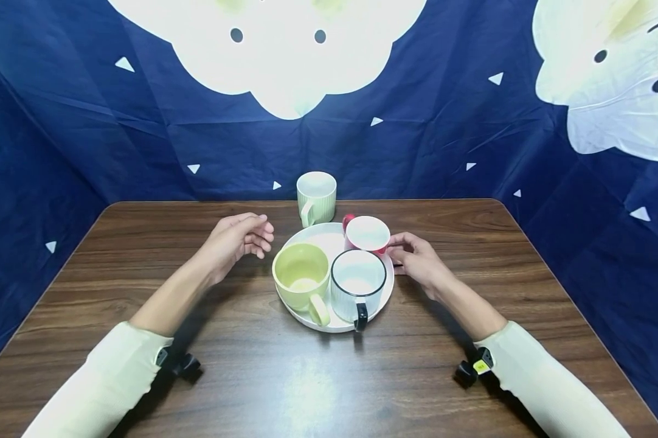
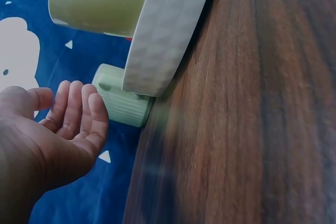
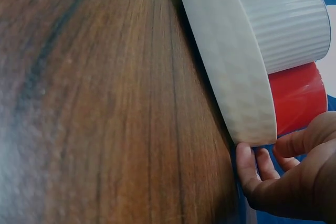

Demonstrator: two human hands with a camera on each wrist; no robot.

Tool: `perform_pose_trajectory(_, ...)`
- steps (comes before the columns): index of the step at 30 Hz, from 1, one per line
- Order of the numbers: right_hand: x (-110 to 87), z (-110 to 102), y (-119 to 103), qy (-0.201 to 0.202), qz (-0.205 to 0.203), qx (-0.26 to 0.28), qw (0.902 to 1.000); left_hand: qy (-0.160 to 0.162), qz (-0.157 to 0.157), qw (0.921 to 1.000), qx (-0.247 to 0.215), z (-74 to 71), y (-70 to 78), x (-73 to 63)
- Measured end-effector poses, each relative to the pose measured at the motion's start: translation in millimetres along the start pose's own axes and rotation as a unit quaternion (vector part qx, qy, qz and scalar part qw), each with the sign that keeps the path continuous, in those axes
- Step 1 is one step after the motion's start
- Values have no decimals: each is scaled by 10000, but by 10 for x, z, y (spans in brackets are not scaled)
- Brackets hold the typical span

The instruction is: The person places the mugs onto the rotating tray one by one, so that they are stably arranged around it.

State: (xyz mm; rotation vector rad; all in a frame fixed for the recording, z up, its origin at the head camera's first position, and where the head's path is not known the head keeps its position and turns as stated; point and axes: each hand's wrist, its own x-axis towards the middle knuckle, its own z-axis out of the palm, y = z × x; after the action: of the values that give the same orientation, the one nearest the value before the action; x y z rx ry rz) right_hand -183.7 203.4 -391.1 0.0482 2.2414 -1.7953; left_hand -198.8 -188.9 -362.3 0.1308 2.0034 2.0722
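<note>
Head view: right fingers (image 1: 399, 239) touch tray (image 1: 329, 236), label (image 1: 481, 367) unreadable.

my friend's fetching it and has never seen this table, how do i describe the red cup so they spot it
On the wooden table sits a round white tray. In its far right part, next to the right hand, stands the red cup, behind the white cup with a black handle. It alone among the cups has a red outside and handle.

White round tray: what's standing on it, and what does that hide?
The white round tray holds three mugs: a yellow-green mug, a black-rimmed mug and a red mug. Bare floor shows near its far edge; what lies under the mugs is covered.
</note>
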Motion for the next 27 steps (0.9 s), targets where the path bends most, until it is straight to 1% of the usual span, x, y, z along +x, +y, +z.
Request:
perform_pose_trajectory(8, -14, 3, -11, 103, 124, 332, 9993, 35, 9, 9996, 269, 83, -52, 150)
perform_pose_trajectory(12, -54, -1, -9, 87, 132, 322, 9994, 64, -42, 9995, 311, 92, -85, 207)
perform_pose_trajectory(21, -200, -12, 38, -101, 67, 216, 9997, 109, -127, 9992, 359, 87, -114, 252)
perform_pose_trajectory(27, -317, 19, 48, -177, 187, 349, 9991, 122, -146, 9991, 389, 93, -104, 267)
